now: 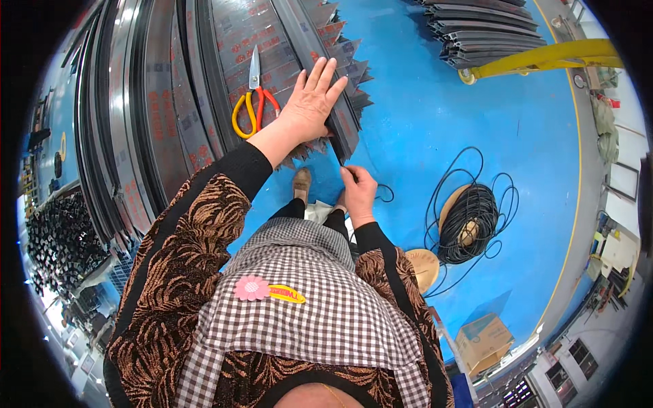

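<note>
Here, left hand point(311, 102) flat on profiles point(272, 54)

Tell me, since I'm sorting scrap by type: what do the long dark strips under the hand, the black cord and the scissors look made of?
The long strips look like metal profiles, probably aluminium, under printed protective film: straight rigid edges, dull sheen. The black cord pinched by the right hand looks like rubber or plastic: matt, loosely coiled. The scissors have bright steel blades and glossy yellow and red handles, likely plastic. The left hand lies flat on the strips.
</note>
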A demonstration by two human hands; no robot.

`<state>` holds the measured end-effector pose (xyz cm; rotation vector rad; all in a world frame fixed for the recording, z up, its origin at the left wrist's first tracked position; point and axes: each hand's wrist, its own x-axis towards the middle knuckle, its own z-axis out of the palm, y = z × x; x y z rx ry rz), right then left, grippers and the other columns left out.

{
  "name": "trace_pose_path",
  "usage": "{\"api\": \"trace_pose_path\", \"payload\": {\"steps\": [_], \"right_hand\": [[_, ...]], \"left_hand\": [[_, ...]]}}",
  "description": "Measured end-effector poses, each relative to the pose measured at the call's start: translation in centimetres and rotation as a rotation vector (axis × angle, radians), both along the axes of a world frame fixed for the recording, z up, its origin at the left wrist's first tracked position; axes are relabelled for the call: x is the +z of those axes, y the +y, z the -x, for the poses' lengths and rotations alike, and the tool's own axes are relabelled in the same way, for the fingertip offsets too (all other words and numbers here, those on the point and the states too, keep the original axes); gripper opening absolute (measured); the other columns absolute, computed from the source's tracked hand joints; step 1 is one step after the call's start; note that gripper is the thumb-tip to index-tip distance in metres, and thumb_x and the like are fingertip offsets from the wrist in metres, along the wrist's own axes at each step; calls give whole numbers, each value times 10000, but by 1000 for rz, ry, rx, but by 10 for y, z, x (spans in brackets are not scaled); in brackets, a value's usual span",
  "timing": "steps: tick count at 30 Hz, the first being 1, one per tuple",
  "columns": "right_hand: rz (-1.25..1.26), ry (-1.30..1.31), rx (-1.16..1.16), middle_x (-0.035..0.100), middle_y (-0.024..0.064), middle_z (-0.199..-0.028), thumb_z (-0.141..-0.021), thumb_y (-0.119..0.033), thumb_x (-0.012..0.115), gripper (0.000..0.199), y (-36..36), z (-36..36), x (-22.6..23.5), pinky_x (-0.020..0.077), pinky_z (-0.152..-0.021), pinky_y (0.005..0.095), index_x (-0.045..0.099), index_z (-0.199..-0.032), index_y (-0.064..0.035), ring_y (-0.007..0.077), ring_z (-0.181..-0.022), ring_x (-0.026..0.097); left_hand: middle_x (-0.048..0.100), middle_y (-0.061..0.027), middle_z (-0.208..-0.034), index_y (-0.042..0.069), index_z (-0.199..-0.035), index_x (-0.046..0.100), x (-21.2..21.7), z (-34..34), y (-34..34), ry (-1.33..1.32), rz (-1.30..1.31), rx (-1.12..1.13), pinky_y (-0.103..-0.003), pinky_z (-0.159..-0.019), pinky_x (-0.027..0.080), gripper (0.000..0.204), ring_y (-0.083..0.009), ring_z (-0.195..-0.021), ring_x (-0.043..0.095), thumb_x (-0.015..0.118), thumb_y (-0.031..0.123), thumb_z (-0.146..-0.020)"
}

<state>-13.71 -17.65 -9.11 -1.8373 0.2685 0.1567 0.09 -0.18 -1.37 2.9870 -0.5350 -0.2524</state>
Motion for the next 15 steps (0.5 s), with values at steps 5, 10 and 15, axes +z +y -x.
{"api": "trace_pose_path", "payload": {"steps": [5,10,15], "right_hand": [[-12,68,-36,605,39,-700,-781,-139,668,158,-10,16,-6,404,-562,265,644,-819,13,130,-588,481],[-38,113,-86,600,27,-688,-776,-128,672,148,-30,40,-9,405,-564,248,642,-801,15,118,-589,480],[-95,157,-102,596,21,-682,-775,-116,670,137,-20,26,-8,403,-558,237,638,-788,17,111,-588,480]], "left_hand": [[76,-188,-1511,107,-1394,293,0,1,-1,-3,-15,-1,-497,-1109,175,1008,-349,-1406,36,824,214,-543],[80,-188,-1510,107,-1396,290,1,2,-2,3,-17,17,-492,-1110,176,1009,-349,-1406,38,826,239,-551],[86,-188,-1509,107,-1397,287,2,1,-3,-8,-41,12,-491,-1108,187,1008,-350,-1405,44,825,255,-558]]}}
